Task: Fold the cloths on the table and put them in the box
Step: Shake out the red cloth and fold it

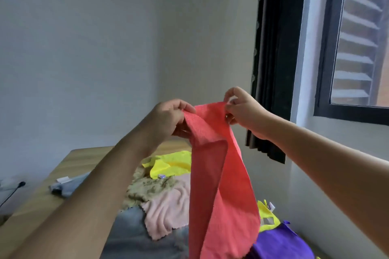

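The left hand [168, 118] and right hand [242, 109] each pinch a top corner of the red cloth [219, 185]. It hangs below both hands.

Two bare forearms enter from the lower corners, no sleeve covering either up to the frame edge; the left hand [168, 118] and the right hand [242, 109] wear no gloves; no watch or band sits on either wrist; a small ring-like glint near the right fingers is too blurred to tell.
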A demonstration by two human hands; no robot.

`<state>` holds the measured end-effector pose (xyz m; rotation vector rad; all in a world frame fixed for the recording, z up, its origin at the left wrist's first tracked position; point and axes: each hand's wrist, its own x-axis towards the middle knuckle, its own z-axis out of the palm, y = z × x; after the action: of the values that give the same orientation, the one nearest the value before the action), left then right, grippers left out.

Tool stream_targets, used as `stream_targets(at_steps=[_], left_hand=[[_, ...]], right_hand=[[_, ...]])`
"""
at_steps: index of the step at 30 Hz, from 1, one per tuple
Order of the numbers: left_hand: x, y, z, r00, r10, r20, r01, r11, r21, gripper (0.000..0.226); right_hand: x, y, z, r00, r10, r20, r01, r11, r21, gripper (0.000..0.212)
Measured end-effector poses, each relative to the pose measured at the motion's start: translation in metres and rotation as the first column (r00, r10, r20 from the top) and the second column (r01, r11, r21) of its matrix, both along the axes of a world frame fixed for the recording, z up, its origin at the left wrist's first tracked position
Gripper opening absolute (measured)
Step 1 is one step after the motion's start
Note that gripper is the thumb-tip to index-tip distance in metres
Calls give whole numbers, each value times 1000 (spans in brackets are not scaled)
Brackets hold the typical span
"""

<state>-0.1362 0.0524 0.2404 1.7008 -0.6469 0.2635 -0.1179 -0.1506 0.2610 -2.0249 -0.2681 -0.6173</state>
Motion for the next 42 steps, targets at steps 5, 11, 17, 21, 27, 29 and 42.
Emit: stream_targets(at_steps=[5,11,17,21,27,29,42], left_hand=[[-29,-7,27,947,162,278,-208,967,145,24],[-67,-19,58,839,191,509,-327,925,191,29],[-105,-19,78,853,152,499,-288,935,208,35],[-129,-22,86,865,132,484,-278,930,242,34],[-170,-19,99,929,-139,342,19,943,332,35],[-183,-19,101,929,-218,298,108,932,345,29],[-213,-29,116,857,-311,410,213,940,268,17]], right_hand=[[-39,-14,25,998,42,39,-40,998,-53,37],[-88,-22,44,979,201,25,-199,978,-62,32],[-139,-23,55,916,400,24,-400,913,74,34],[-168,-21,65,954,295,55,-282,943,-174,37],[-198,-27,80,965,192,179,-123,933,-338,12],[-205,-35,86,968,173,181,-102,932,-349,11],[-216,-71,98,964,222,149,-181,951,-251,2]])
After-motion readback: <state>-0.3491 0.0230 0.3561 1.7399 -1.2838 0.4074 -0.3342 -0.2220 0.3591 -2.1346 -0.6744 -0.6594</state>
